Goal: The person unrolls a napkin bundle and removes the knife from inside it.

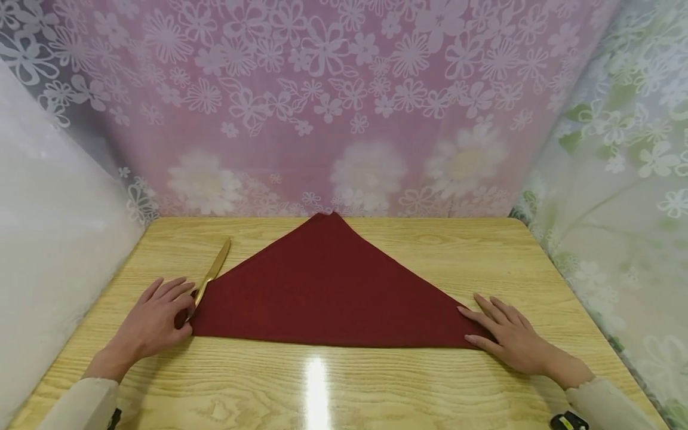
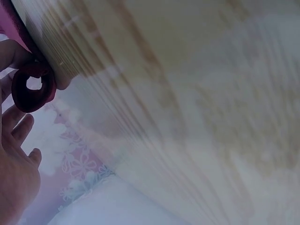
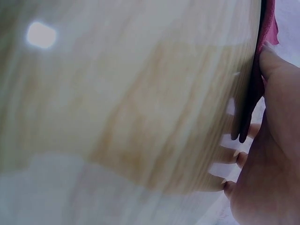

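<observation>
A dark red cloth napkin (image 1: 328,292), folded into a wide triangle, lies on the table with its peak at the far edge. At its left corner the end curls into a small roll (image 2: 33,89). My left hand (image 1: 158,316) pinches that rolled end between thumb and fingers. A gold table knife (image 1: 217,260) slants there, its blade pointing away from me and its handle running down by the left fingers, which partly hide it. At the opposite corner, my right hand (image 1: 513,337) rests with fingers spread, thumb and forefinger on the cloth.
The wood-grain table (image 1: 258,388) ends at a pink flowered curtain (image 1: 344,119) at the back. A white sheet (image 1: 48,227) hangs along the left side, and a flowered one (image 1: 618,239) borders the right. Light glares off the tabletop near the front middle.
</observation>
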Tool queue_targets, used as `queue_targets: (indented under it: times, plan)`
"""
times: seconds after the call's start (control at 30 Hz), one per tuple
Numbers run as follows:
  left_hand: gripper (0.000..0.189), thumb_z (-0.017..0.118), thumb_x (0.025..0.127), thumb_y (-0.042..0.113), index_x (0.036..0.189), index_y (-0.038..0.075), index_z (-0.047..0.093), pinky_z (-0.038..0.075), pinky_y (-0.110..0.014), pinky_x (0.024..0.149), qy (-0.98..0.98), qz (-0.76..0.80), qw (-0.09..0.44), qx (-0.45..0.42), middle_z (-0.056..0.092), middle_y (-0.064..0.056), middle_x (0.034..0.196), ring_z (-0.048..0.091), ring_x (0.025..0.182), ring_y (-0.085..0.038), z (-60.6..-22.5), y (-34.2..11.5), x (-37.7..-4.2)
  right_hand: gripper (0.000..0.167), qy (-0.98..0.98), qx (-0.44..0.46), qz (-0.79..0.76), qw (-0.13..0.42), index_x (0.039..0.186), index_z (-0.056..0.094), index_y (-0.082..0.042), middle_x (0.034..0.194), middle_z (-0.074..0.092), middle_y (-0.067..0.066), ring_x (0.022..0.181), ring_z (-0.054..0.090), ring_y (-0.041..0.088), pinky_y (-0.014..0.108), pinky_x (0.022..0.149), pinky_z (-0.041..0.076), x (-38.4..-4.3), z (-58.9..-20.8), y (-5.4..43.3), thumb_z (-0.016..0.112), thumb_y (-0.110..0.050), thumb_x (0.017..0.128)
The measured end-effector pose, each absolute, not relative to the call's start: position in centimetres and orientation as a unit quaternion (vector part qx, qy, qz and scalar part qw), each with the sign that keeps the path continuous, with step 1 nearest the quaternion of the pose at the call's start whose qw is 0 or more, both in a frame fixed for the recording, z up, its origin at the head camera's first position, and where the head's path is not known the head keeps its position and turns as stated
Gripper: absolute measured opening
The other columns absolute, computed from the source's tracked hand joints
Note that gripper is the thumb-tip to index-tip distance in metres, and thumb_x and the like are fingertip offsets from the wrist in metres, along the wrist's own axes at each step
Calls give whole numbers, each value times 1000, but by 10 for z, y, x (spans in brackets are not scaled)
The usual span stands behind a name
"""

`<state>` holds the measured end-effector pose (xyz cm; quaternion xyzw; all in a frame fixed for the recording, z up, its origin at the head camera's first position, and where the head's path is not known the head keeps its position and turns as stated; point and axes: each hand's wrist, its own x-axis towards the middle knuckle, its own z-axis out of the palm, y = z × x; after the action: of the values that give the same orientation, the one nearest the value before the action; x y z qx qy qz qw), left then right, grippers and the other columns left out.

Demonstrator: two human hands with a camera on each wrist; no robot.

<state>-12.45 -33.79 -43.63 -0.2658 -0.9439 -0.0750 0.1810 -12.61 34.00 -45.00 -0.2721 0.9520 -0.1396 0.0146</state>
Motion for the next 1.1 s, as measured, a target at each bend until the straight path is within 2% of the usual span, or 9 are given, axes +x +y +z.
queue_targets:
  times: [0.13,0.27,0.5,0.9,1.1]
  plan:
    - [15,66,69,14,74,23,55,19,-53,109,-948,-69,174,-256,58,-18,124,44,121,-38,-435,-339,-123,55,953,-269,-141,18,147,40,-25,151,24,22,132,21,54,66,98,19,-126,-450,340,56,-37,96]
    - [17,67,72,16,74,25,53,15,-51,111,-954,-70,159,-244,57,-18,124,44,121,-38,-436,-344,-123,55,953,-267,-141,20,147,39,-26,152,24,22,132,21,53,65,98,18,-126,-449,340,56,-37,96]
    - [19,62,74,13,71,25,48,16,-51,111,-960,-65,158,-222,58,-17,124,44,121,-38,-435,-352,-124,55,954,-264,-143,24,147,40,-24,152,23,22,132,21,53,66,97,18,-125,-448,339,56,-37,96]
    - [14,65,79,15,78,22,54,15,-56,109,-972,-54,139,-182,58,-22,121,44,118,-40,-435,-370,-121,55,954,-258,-149,31,147,39,-25,153,22,21,132,20,53,67,98,17,-125,-448,339,55,-38,96]
    - [13,67,79,13,78,19,56,23,-62,101,-980,-57,122,-147,59,-21,116,45,114,-41,-435,-373,-120,54,955,-258,-146,29,147,40,-26,152,23,21,133,19,52,68,97,17,-126,-449,339,56,-38,96]
